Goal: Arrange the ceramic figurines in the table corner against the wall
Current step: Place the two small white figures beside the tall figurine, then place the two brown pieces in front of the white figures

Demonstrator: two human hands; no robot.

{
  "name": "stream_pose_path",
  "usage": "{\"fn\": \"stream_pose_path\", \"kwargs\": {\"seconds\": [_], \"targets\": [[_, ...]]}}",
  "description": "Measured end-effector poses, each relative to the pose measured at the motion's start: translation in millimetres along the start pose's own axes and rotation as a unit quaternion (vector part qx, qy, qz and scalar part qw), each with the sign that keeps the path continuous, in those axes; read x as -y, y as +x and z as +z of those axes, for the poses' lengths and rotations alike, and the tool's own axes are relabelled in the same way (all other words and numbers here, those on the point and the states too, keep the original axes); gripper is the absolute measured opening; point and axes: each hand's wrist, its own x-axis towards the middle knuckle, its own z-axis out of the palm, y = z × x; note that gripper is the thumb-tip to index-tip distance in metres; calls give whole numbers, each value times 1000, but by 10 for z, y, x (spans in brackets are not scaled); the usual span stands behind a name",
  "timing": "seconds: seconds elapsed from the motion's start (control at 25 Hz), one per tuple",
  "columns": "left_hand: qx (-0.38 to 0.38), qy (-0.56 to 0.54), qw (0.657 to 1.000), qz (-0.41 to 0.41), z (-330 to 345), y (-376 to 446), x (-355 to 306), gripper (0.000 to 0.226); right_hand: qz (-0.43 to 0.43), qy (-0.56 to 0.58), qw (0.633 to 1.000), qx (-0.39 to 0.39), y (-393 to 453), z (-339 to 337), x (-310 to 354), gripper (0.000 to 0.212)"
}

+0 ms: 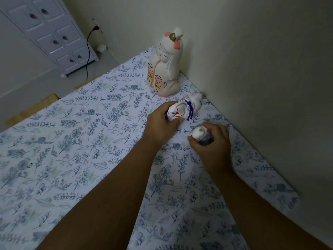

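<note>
Floral blue-and-white cloth covers the desk (pixel 72 141), and two bare forearms reach across it toward the corner; the right hand (pixel 210 141) is curled around a small round white figurine (pixel 198 132) close to the wall (pixel 261 69); just beyond, the left hand (pixel 160 123) pinches a white figurine (pixel 183 110) with red markings and a purple cord between thumb and fingers; farthest, a tall white doll figurine (pixel 166 65) with pink flowers stands upright beside the wall.
</note>
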Motion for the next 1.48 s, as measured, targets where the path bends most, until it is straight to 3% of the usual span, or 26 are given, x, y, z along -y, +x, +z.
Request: {"fn": "stream_pose_path", "kwargs": {"seconds": [0.2,0.36,0.6,0.84,1.04,1.2,1.4,1.48], "targets": [[-5,-20,1000,-14,34,-32,8,51,25,13,1000,7,-40,13,-9,60],[-11,-51,994,-92,-25,-221,10,72,27,0,999,28,-79,10,45,64],[-45,91,992,-70,-710,-1289,5,75,-58,-83,993,56,-539,-38,560,64],[-103,189,965,-151,-1606,-2983,213,70,-139,-79,953,258,-1820,285,1421,59],[-139,188,950,-207,-2010,-4135,521,69,-255,-88,866,420,-2912,579,1779,68],[-141,155,946,-247,-2215,-4418,833,71,-168,-60,855,488,-3203,828,1946,81],[-171,88,949,-251,-2207,-4335,1001,25,-102,-12,895,434,-3240,987,2059,45],[-178,75,952,-237,-2143,-4241,988,21,-58,9,916,398,-3190,882,1998,37]]}}
